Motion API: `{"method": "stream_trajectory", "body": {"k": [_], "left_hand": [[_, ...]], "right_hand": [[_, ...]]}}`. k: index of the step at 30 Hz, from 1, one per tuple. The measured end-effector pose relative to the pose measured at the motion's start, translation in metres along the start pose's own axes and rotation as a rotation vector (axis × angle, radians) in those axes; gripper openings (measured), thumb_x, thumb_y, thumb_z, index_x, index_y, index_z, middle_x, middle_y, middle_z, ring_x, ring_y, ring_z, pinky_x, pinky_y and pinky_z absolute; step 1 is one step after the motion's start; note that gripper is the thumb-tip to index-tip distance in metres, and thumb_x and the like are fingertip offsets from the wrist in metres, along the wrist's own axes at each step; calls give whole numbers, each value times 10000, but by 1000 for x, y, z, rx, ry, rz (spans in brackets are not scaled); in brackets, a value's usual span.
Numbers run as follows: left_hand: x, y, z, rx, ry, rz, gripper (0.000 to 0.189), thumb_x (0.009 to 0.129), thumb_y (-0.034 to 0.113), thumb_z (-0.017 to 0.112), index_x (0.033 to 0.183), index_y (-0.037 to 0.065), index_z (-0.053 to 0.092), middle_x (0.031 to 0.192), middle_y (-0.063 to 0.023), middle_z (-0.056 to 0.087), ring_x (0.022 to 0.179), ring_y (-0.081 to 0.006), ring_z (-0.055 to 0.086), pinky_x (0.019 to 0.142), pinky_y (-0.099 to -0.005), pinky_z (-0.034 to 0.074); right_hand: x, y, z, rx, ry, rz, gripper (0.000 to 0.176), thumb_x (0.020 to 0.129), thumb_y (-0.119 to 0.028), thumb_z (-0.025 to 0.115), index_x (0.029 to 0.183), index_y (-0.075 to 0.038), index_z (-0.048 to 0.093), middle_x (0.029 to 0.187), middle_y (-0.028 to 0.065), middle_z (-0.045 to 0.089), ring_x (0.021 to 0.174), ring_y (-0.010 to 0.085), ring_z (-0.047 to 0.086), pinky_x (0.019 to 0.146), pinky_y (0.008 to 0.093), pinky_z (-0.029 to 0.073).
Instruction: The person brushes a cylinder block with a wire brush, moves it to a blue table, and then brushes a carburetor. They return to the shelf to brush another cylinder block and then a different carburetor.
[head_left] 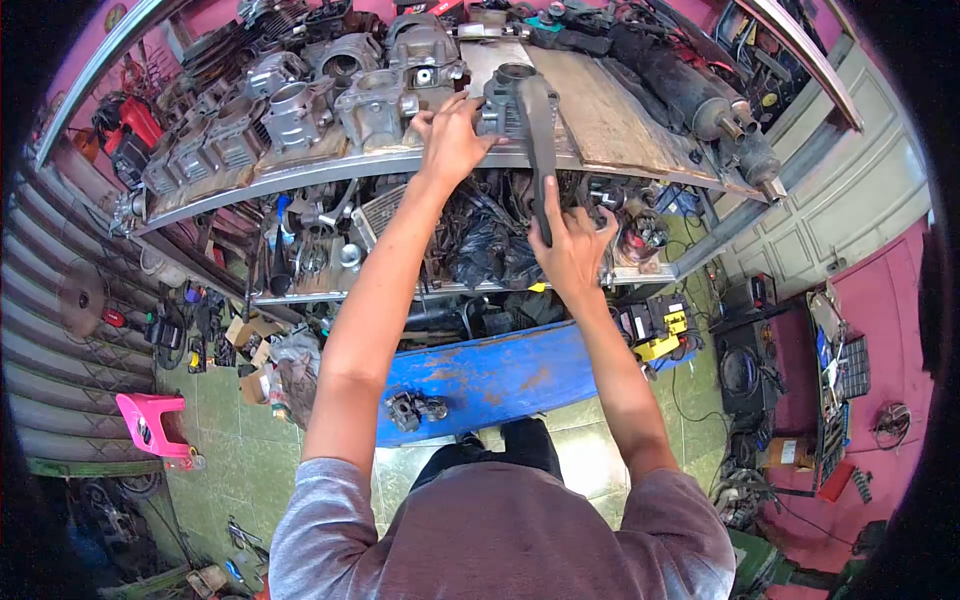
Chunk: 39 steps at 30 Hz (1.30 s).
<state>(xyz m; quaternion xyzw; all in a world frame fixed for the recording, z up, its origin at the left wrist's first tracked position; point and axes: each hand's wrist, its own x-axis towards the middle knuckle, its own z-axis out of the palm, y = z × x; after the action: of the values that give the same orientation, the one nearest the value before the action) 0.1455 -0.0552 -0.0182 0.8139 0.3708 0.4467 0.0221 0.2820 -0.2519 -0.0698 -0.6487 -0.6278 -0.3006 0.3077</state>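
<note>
A grey finned engine cylinder [503, 112] stands at the front edge of the upper shelf, its round bore facing up. At its left side is my left hand [458, 145], thumb and index finger closed against the casting, the other fingers curled outward. My right hand [575, 248] grips the lower end of a long, flat dark-grey bar [540, 140], index finger stretched along it. The bar's upper end overlaps the cylinder's right side in this view and looks smeared by motion. Left of my left hand sits another grey engine casting [376, 108].
More engine castings [295, 112] crowd the shelf's left side. A wooden board [615, 110] and a dirty exhaust muffler [690, 85] lie right. Parts fill the lower shelf [400, 290]. Before me is a blue bench [490, 370] bearing a small metal part [415, 408]. A pink stool [152, 422] stands left.
</note>
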Motion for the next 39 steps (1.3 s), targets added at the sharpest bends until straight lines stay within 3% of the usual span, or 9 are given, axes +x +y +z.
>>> {"method": "stream_trajectory", "body": {"k": [4, 5, 6, 15, 20, 26, 30, 32, 39], "left_hand": [[2, -6, -16, -102, -170, -21, 916, 604, 343, 946, 1414, 158, 559, 1366, -127, 619, 1306, -253, 549, 1028, -500, 272], [3, -9, -15, -37, -104, 106, 925, 610, 301, 942, 1431, 179, 534, 1382, -103, 605, 1321, -242, 534, 1014, -491, 278], [5, -11, -14, 27, -34, 234, 938, 616, 259, 937, 1449, 200, 509, 1398, -80, 590, 1335, -230, 518, 1000, -483, 283], [11, -26, -12, 18, -39, 351, 906, 659, 208, 905, 1473, 224, 509, 1559, 58, 480, 1517, -159, 323, 1022, -526, 288], [8, -25, -9, 0, -16, 347, 895, 679, 220, 892, 1485, 227, 502, 1552, 50, 493, 1512, -158, 330, 1028, -515, 289], [9, -25, -8, -16, -55, 304, 883, 712, 276, 888, 1496, 251, 483, 1521, 16, 533, 1504, -171, 344, 1051, -545, 278], [2, -24, -9, -7, -34, 307, 911, 653, 188, 895, 1480, 219, 513, 1533, -29, 510, 1457, -168, 407, 1031, -465, 287], [5, -25, -8, -20, -24, 318, 918, 648, 186, 897, 1480, 219, 512, 1532, -30, 511, 1450, -168, 416, 1030, -460, 288], [5, -26, -6, 12, -6, 340, 914, 653, 204, 896, 1483, 220, 514, 1520, -35, 520, 1436, -170, 429, 1022, -454, 288]], "right_hand": [[34, -2, 9, 44, 179, -71, 765, 794, -212, 768, 1503, -110, 498, 737, 22, 665, 817, 186, 611, 951, 518, 334], [43, -4, 19, 22, 219, -81, 766, 790, -217, 774, 1497, -98, 503, 744, 19, 664, 846, 188, 609, 938, 510, 337], [40, -4, 26, 27, 214, -82, 766, 790, -217, 774, 1497, -98, 503, 744, 19, 664, 846, 188, 609, 938, 510, 337], [-29, -8, 55, 89, 141, -23, 785, 757, -241, 805, 1467, -53, 528, 756, 23, 653, 864, 198, 604, 952, 526, 329], [-2, -7, 73, 40, 221, -33, 735, 765, -204, 792, 1440, -35, 555, 718, 8, 618, 817, 183, 580, 912, 509, 345], [-63, -5, 80, 153, 131, -51, 715, 753, -195, 796, 1413, -24, 580, 714, 24, 614, 795, 190, 588, 914, 496, 347], [-11, -14, 61, 110, 207, -47, 704, 793, -207, 779, 1423, 12, 554, 778, 57, 689, 883, 212, 619, 961, 523, 337], [2, -11, 75, 99, 258, -68, 700, 766, -209, 792, 1412, -40, 583, 714, 19, 597, 791, 187, 571, 890, 495, 351], [-58, -5, 77, 127, 159, -62, 717, 761, -221, 798, 1425, -62, 580, 666, 1, 552, 760, 171, 543, 883, 480, 342]]}}
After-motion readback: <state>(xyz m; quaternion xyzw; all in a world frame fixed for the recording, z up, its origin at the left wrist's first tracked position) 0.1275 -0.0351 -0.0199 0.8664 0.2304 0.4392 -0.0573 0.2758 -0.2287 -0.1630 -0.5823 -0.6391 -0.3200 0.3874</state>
